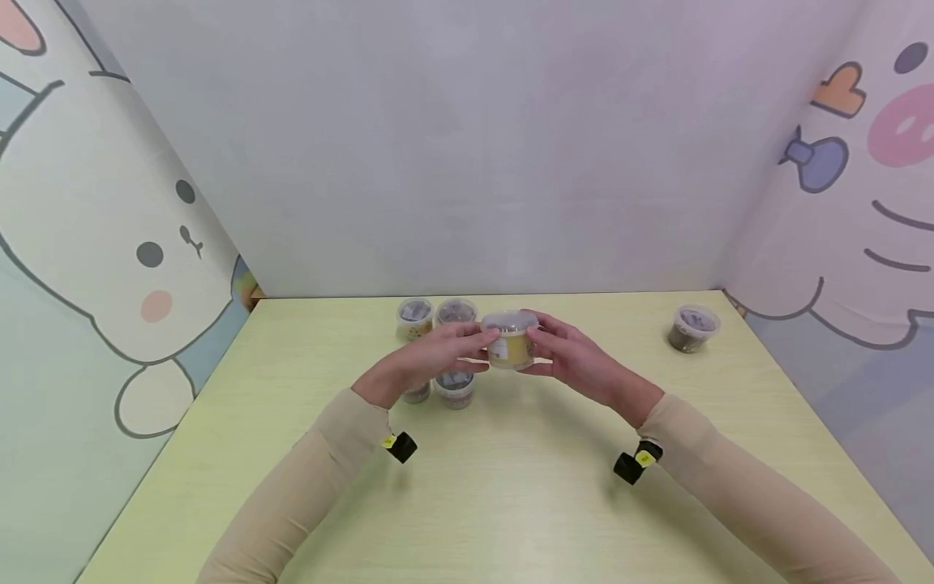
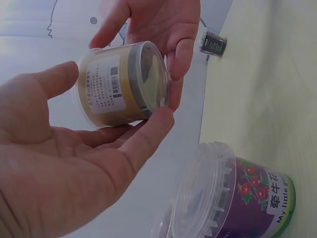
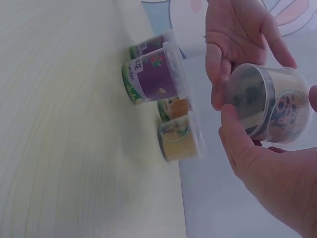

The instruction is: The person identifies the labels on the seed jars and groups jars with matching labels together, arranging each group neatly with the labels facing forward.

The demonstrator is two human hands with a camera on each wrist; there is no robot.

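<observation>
A small clear plastic tub (image 1: 512,349) with a yellow-tan band and a white printed label is held up above the table between both hands. From one side my left hand (image 1: 443,354) grips it, thumb near the lid and fingers underneath. My right hand (image 1: 580,363) holds the opposite side in the same way. In the left wrist view, the tub (image 2: 111,84) is tipped sideways and a barcode shows on its label. The right wrist view shows dark contents at the base of the tub (image 3: 247,99) and a round pattern on its side.
Behind and below my left hand stand several similar lidded tubs, among them a purple-labelled tub (image 2: 252,198) and a yellow-labelled tub (image 3: 178,139). A dark tub (image 1: 691,328) sits alone at the table's far right. The pale table (image 1: 511,503) meets a grey back wall (image 1: 467,162).
</observation>
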